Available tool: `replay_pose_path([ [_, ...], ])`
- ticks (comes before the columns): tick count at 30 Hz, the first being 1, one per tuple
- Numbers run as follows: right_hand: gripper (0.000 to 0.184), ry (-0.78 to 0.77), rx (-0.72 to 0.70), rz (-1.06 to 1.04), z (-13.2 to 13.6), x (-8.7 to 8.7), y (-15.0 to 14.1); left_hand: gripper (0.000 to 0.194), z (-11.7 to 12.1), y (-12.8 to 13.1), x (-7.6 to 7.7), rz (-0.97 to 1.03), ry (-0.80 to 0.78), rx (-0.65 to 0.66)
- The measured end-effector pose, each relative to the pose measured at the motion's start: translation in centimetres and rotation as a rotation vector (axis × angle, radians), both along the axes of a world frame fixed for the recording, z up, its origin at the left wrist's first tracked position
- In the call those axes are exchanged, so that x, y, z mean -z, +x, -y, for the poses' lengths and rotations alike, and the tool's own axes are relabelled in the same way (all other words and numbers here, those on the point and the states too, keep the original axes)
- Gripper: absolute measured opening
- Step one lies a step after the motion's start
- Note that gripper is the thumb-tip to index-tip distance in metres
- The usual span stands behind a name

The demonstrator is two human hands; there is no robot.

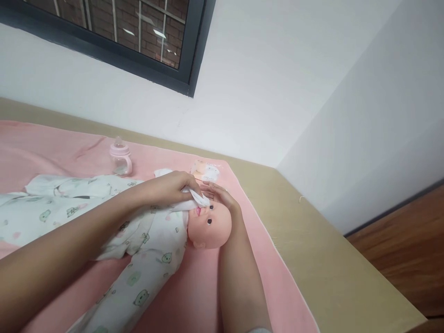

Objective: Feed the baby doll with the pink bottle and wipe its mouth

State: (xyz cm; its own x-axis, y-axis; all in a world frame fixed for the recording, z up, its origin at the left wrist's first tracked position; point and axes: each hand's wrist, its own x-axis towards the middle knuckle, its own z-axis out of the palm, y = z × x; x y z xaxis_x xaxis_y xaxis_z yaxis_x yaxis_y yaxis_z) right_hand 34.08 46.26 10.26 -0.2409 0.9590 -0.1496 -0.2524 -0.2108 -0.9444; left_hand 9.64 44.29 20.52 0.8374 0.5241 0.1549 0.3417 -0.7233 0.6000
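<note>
My left hand (pixel 180 185) is pinched on a white wipe (pixel 200 198), held against the doll (pixel 212 227) at its cheek beside the mouth. My right hand (pixel 222 194) cups the far side of the head, fingers extended, not closed. Doll lies face up on a pink blanket (pixel 284 291). Just beyond the hands: a printed soft packet (pixel 206 171), contents hidden. Farther left, upright: a clear bottle (pixel 120 159), pink collar and handle; cannot tell whether it holds liquid.
</note>
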Motion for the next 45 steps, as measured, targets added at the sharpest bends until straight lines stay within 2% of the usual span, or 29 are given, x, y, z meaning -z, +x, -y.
replay_pose_path([
  [5,0.036,0.01,0.005,-0.019,0.3,0.0,-0.2,0.03,0.0,-0.3,-0.4,0.012,0.014,-0.032],
  [11,0.036,-0.006,0.028,-0.011,0.3,-0.1,-0.3,0.031,-0.8,-1.4,-1.3,0.021,0.051,-0.134],
  [16,0.037,-0.002,0.011,-0.006,-0.2,0.0,0.0,0.031,-1.1,-1.9,-1.7,0.012,0.045,-0.156],
  [26,0.037,0.025,0.024,0.027,0.0,0.0,0.0,0.025,-0.6,-1.7,-1.3,0.003,-0.113,0.108],
  [31,0.036,0.027,0.024,0.012,-0.1,0.1,0.0,0.025,-0.5,-1.2,-0.7,-0.032,-0.109,0.136],
  [37,0.039,0.02,0.021,0.027,-0.2,0.0,0.1,0.029,-0.3,-1.0,-0.6,-0.083,-0.076,0.138],
  [42,0.04,0.028,0.016,0.017,-0.2,0.0,0.1,0.026,-0.6,-1.1,-0.3,-0.105,-0.053,0.09],
  [45,0.041,0.025,0.021,0.019,-0.3,0.1,0.1,0.032,-0.9,-1.1,0.0,-0.134,-0.008,0.039],
])
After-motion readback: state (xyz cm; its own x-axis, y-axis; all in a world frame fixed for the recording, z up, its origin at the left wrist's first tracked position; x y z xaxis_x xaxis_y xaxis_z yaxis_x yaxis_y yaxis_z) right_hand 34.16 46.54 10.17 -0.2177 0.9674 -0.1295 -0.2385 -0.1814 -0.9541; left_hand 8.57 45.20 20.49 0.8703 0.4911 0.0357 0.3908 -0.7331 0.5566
